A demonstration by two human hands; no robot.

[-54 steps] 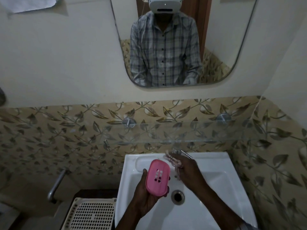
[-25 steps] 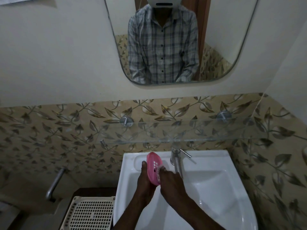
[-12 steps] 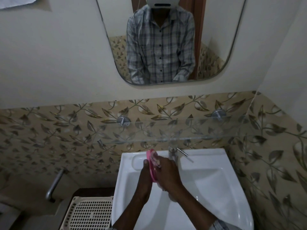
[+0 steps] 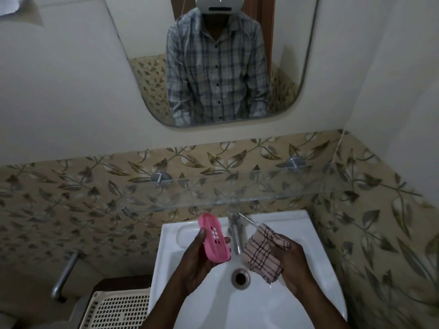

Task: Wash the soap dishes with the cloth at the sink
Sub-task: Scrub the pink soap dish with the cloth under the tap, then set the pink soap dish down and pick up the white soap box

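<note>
My left hand [image 4: 198,262] grips a pink soap dish [image 4: 213,236] with small drain holes, tilted on edge over the left side of the white sink [image 4: 316,269]. A checked beige cloth [image 4: 262,254] hangs from my right hand [image 4: 292,264], which holds it to the right of the tap [image 4: 234,231]. Cloth and dish are apart, with the tap between them. The drain [image 4: 240,277] lies below and between both hands.
A glass shelf [image 4: 237,191] juts out just above the tap. A cream perforated basket [image 4: 114,309] sits left of the sink, beside a metal pipe [image 4: 65,271]. A mirror [image 4: 213,60] hangs above, and a tiled wall closes in on the right.
My right hand has pulled the cloth off the soap dish and moved right of the tap. The dish has turned so its holed face shows.
</note>
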